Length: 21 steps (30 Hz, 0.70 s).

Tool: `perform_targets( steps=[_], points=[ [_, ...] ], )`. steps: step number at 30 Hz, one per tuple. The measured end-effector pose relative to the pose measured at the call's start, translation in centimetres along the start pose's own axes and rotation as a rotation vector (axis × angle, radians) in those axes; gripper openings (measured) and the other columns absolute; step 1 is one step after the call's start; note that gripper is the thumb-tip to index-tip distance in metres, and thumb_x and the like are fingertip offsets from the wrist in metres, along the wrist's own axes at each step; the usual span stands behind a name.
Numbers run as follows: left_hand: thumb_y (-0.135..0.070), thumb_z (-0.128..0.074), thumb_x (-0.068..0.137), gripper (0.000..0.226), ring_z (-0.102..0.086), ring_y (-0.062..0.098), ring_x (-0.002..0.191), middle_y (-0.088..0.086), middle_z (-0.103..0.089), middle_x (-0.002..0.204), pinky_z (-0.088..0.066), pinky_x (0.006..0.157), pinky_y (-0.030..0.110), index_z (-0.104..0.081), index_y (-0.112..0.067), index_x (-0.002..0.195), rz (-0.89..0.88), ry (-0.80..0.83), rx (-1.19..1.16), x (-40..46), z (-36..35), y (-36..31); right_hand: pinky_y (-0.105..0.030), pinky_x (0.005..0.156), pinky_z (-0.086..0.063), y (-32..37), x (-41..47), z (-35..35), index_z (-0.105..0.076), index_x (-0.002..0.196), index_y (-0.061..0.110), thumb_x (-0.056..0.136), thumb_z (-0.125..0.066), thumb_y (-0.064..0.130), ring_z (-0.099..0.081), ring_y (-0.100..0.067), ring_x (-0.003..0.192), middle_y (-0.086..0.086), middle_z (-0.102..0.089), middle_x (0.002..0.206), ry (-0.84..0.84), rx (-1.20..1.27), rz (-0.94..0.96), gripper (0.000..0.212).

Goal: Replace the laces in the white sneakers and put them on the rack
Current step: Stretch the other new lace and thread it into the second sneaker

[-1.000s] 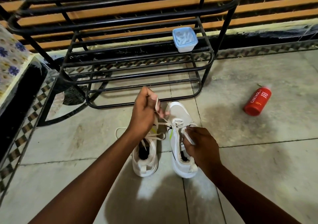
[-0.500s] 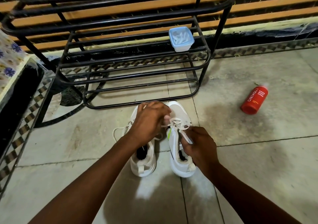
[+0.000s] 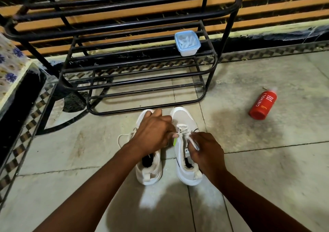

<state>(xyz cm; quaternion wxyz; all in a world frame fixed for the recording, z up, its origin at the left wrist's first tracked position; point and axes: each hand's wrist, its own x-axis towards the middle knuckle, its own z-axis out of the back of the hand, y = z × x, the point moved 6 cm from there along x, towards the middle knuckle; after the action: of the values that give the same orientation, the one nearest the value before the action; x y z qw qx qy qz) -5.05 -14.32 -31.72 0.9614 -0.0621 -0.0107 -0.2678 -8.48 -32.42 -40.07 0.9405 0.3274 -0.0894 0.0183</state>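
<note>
White lace (image 3: 183,131) is crossing the right sneaker (image 3: 187,146), toe aimed at the rack (image 3: 142,71). Left hand (image 3: 153,133) is pinching one end, right hand (image 3: 206,151) is pinching the other.

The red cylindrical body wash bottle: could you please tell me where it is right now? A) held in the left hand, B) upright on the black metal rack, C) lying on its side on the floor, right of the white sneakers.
C: the red cylindrical body wash bottle lies on its side on the tiled floor, right of both white sneakers, away from either hand.
</note>
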Motion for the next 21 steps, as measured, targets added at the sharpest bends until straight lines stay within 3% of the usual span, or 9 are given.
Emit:
perform_targets(
  steps=[2,4,8,11,13,15,21],
  points=[
    [-0.064,-0.045,0.095,0.047,-0.039,0.016,0.087,-0.015,-0.046,0.076,-0.029,0.072,0.037,-0.079,-0.031,0.090,0.084,-0.100,-0.257,-0.1,0.7,0.6,-0.034,0.068,-0.058,0.0,0.0,-0.1,-0.071,0.104,0.032,0.083,-0.067,0.038,-0.067,-0.017,0.102,0.012,-0.068,0.106,-0.001,-0.008,0.019,0.022],
    [-0.055,-0.058,0.096,0.037,-0.037,0.015,0.085,-0.017,-0.041,0.071,-0.032,0.075,0.038,-0.079,-0.027,0.085,0.153,-0.132,-0.312,0.0,0.7,0.6,-0.034,0.069,-0.058,-0.2,0.0,-0.2,-0.071,0.106,0.033,0.082,-0.065,0.038,-0.067,-0.017,0.103,0.012,-0.068,0.108,0.004,-0.014,0.027,0.025],
    [-0.034,-0.067,0.093,0.034,-0.048,0.022,0.079,-0.008,-0.058,0.066,-0.040,0.073,0.037,-0.065,-0.018,0.063,0.329,-0.218,-0.200,0.1,1.0,0.9,-0.034,0.072,-0.057,-0.3,0.0,-0.2,-0.071,0.107,0.035,0.084,-0.067,0.039,-0.066,-0.016,0.105,0.013,-0.067,0.110,0.021,-0.005,-0.012,0.023],
    [-0.018,-0.071,0.081,0.035,-0.056,0.029,0.073,0.004,-0.061,0.061,-0.044,0.065,0.035,-0.047,-0.025,0.056,0.355,-0.172,-0.066,0.0,0.7,1.1,-0.033,0.072,-0.056,-0.1,-0.1,-0.2,-0.071,0.105,0.034,0.085,-0.073,0.035,-0.066,-0.016,0.104,0.012,-0.067,0.109,0.027,-0.008,-0.020,0.020],
    [-0.022,-0.069,0.084,0.027,-0.057,0.028,0.076,0.004,-0.063,0.064,-0.043,0.068,0.034,-0.057,-0.021,0.060,0.347,-0.114,0.007,0.2,0.2,0.7,-0.029,0.072,-0.052,-0.3,-0.1,-0.3,-0.071,0.107,0.034,0.086,-0.071,0.037,-0.065,-0.014,0.105,0.013,-0.067,0.110,0.032,-0.029,-0.014,0.020],
    [-0.031,-0.064,0.089,0.015,-0.057,0.023,0.085,0.000,-0.067,0.072,-0.042,0.075,0.035,-0.068,-0.022,0.077,0.343,-0.031,0.062,0.3,-0.4,0.3,-0.028,0.072,-0.052,-0.3,0.0,-0.4,-0.071,0.108,0.033,0.088,-0.064,0.042,-0.064,-0.013,0.106,0.013,-0.067,0.111,0.035,-0.039,-0.003,0.023],
    [-0.033,-0.060,0.094,0.017,-0.058,0.027,0.106,0.004,-0.069,0.101,-0.044,0.086,0.036,-0.071,-0.021,0.098,0.356,0.186,0.107,0.5,-1.9,-0.2,-0.031,0.067,-0.055,0.4,0.1,0.0,-0.070,0.103,0.028,0.087,-0.052,0.047,-0.063,-0.016,0.103,0.010,-0.067,0.105,0.029,-0.084,0.048,0.031]
  ],
)
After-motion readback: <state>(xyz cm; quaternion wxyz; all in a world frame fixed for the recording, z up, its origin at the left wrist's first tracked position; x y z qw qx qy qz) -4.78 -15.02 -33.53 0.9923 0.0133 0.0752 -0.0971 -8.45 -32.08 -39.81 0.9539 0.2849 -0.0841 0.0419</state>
